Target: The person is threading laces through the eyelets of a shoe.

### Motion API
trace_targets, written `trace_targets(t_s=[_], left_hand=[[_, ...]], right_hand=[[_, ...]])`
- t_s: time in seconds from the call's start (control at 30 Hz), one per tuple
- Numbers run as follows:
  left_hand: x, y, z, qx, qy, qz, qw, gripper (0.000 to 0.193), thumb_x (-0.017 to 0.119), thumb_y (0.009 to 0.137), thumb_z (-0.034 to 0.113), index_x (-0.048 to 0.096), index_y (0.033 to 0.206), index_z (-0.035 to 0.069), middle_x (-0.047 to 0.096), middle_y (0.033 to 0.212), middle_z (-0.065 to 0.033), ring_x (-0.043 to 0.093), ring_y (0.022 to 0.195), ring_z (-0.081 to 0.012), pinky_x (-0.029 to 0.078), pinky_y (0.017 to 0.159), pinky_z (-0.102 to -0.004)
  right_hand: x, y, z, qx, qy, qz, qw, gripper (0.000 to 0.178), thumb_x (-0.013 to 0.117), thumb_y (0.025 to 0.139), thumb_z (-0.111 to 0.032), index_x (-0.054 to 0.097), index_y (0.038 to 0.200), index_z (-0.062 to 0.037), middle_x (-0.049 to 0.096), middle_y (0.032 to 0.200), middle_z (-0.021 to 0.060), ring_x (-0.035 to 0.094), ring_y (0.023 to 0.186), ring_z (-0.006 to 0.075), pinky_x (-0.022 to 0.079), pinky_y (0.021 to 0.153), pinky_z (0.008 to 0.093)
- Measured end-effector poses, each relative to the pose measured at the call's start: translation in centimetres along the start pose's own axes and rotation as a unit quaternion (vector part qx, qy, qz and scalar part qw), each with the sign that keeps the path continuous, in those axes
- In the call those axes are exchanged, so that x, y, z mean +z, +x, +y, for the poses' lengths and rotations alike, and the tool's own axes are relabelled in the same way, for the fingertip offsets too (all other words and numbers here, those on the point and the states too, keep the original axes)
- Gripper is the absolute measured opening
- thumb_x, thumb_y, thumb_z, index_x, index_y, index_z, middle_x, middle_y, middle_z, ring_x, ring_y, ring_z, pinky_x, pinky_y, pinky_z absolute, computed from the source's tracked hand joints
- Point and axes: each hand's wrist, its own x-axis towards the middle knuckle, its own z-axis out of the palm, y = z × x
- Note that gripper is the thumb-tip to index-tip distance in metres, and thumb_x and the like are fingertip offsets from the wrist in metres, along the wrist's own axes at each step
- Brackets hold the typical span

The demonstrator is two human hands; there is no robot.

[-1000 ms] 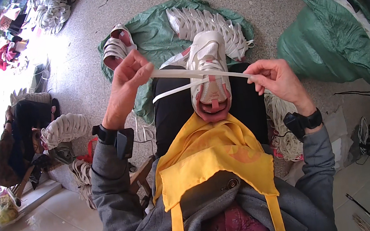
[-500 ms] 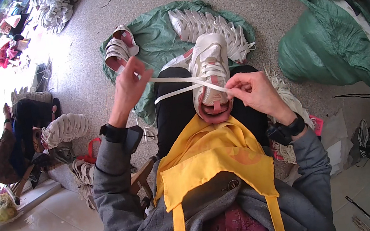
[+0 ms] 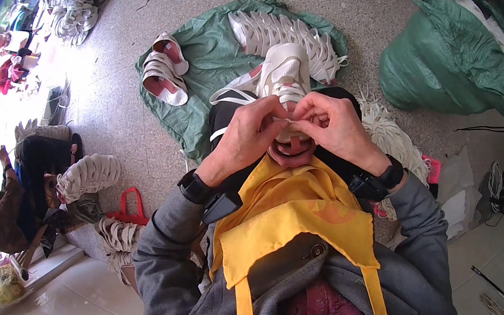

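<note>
A white and pink sneaker (image 3: 284,68) rests between my knees, toe pointing away from me and its pink heel opening close to my yellow apron (image 3: 287,217). Both hands meet over the sneaker's tongue, almost touching. My left hand (image 3: 245,135) has thumb and fingers pinched on the white shoelace. Opposite it, my right hand (image 3: 333,124) pinches the lace too, just above the heel opening. The shoelace (image 3: 236,98) trails in a loop across my left knee. My fingers hide the crossing of the lace and part of the tongue.
A green sheet (image 3: 206,66) lies ahead on the floor, bearing a row of white shoes (image 3: 276,33) and white-pink shoes (image 3: 163,79) at its left. A bulging green sack (image 3: 440,64) stands right. White laces (image 3: 384,128) hang beside my right knee. Another person (image 3: 12,206) sits far left.
My hands were apart, holding the crossed lace stretched out. The left hand has come right and nearer me, and both now meet at the sneaker's tongue.
</note>
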Motion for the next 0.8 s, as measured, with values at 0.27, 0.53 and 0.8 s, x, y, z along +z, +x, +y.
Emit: trace_targets(t_s=[0.27,0.53,0.8], left_hand=[[0.6,-0.2,0.1,-0.098,0.044,0.071,0.992,0.012,0.069,0.089,0.006,0.063,0.094,-0.003,0.071,0.077,-0.0162,0.072,0.070,-0.0304,0.054,0.064,-0.0373],[2.1,0.3,-0.4,-0.091,0.076,0.098,0.988,0.011,0.067,0.088,0.005,0.060,0.092,-0.004,0.070,0.077,-0.0209,0.072,0.073,-0.0390,0.055,0.065,-0.0431],[2.9,0.3,-0.5,-0.052,0.108,0.093,0.988,0.010,0.059,0.089,0.001,0.053,0.096,-0.003,0.065,0.074,-0.0246,0.068,0.074,-0.0474,0.051,0.063,-0.0521]], right_hand=[[-0.3,-1.1,1.2,-0.044,-0.141,-0.001,0.989,0.019,0.076,0.084,-0.001,0.064,0.098,-0.0013,0.069,0.084,0.0096,0.069,0.067,0.0208,0.054,0.061,0.0330],[0.2,-1.5,2.4,-0.116,-0.137,0.006,0.984,0.018,0.075,0.085,0.002,0.067,0.101,-0.0005,0.064,0.088,0.0083,0.064,0.068,0.0188,0.051,0.061,0.0304],[0.5,-1.2,2.4,-0.097,-0.139,0.094,0.981,0.017,0.074,0.088,0.004,0.070,0.104,-0.0009,0.063,0.085,0.0072,0.059,0.064,0.0142,0.048,0.057,0.0283]])
